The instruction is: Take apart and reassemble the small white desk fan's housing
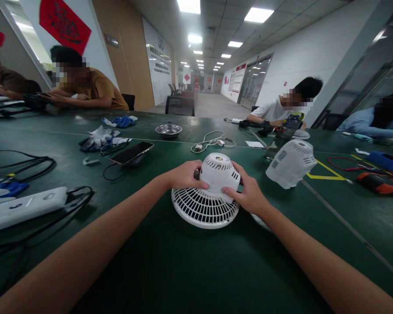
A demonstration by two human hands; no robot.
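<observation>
In front of me on the green table lies a white fan head [220, 171], its slotted motor housing facing up and its round grille [205, 209] down on the table. My left hand [187, 175] grips the housing from the left, thumb across its front. From the right, my right hand [248, 192] holds the same housing, its thumb also on the front and the other fingers partly hidden behind. Beyond my right hand stands a white plastic fan base [291, 163]. Part of a pale round thing shows under my right wrist.
A smartphone [132, 152], work gloves [101, 139] and a white power strip [26, 209] lie to the left. Behind the fan are a metal bowl [169, 130] and a coiled white cable [212, 141]. An orange-black multimeter [381, 183] is at right. Several people sit around the table.
</observation>
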